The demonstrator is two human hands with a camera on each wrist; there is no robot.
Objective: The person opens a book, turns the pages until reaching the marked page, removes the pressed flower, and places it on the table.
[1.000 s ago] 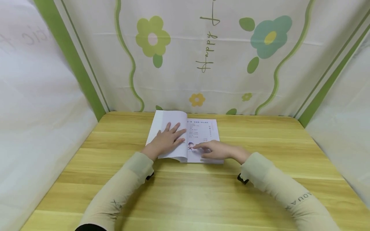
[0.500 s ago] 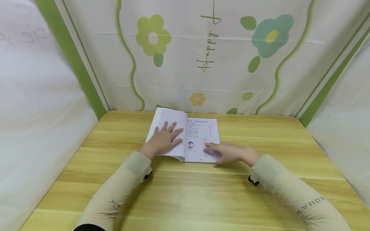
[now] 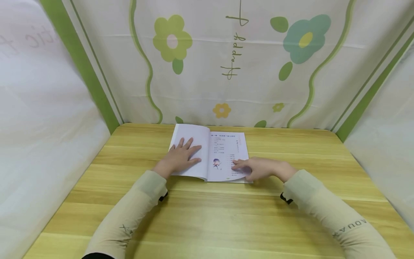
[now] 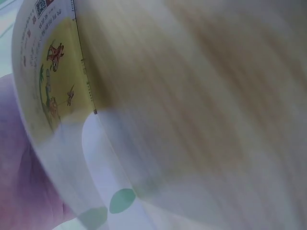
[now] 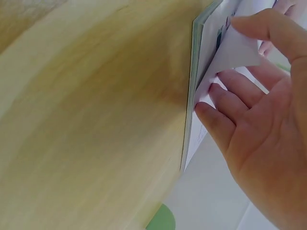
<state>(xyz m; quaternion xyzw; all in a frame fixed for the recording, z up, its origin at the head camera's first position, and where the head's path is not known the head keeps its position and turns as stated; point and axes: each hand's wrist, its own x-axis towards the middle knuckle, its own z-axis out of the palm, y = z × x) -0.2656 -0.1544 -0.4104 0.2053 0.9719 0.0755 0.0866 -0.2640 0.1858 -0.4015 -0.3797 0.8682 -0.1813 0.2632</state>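
A paperback book lies open near the table's far edge, its right page carrying printed lines and a small cartoon figure. My left hand rests with spread fingers on the blank left page. At the lower right corner, my right hand has a page between thumb and fingers. The right wrist view shows that page's corner curling up off the page stack, thumb on one side and fingers on the other. In the left wrist view the cover's yellow illustrated outside shows, slightly raised from the wood.
The wooden table extends around the book. Behind it hangs a white curtain with flower prints, and white fabric panels close off both sides.
The right hand has shifted from beside the cartoon figure to the book's lower right corner, where the page now lifts. The left hand stays on the left page, sliding slightly left.
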